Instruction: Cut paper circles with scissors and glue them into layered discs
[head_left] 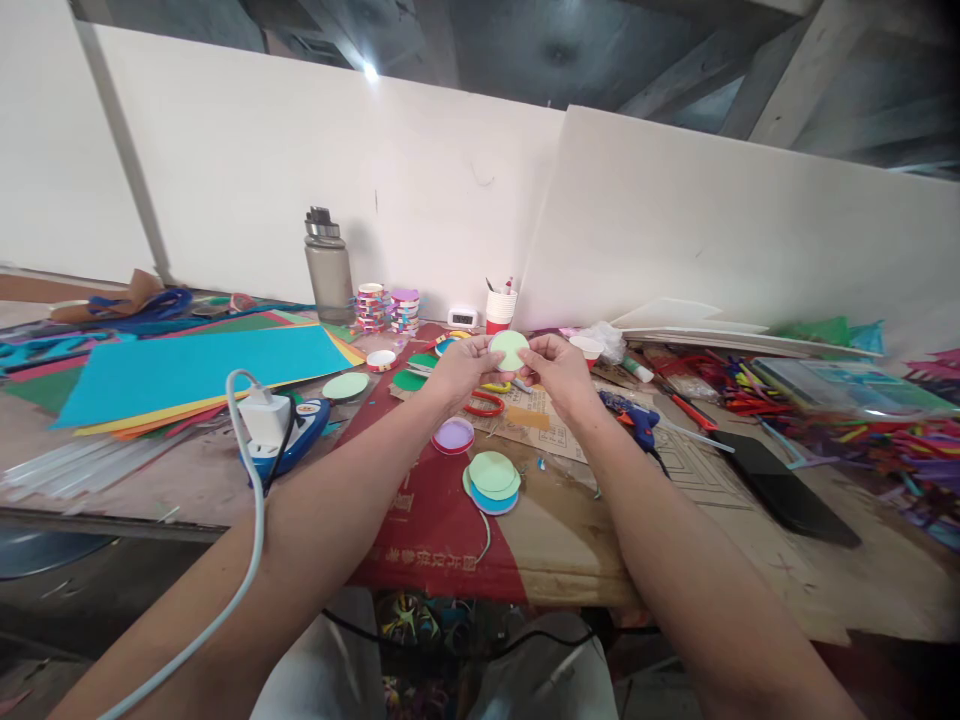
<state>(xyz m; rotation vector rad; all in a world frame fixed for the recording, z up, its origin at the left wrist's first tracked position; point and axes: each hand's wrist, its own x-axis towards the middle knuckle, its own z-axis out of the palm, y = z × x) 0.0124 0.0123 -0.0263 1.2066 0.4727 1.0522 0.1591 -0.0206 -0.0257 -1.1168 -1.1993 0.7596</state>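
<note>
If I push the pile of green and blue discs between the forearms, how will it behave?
The pile would probably slide apart, since its green discs sit offset over a blue disc. It seems unlikely to roll or tip, being low and lying flat. The discs look thin, so they are probably light and somewhat bendable.

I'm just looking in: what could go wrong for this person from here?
The left hand and right hand hold a pale green disc. The white cable passes in front of the left forearm and might snag. The blue glue gun lies close to the right forearm; if hot, which I can't tell, it could burn. The uneven stack of discs might get knocked.
</note>
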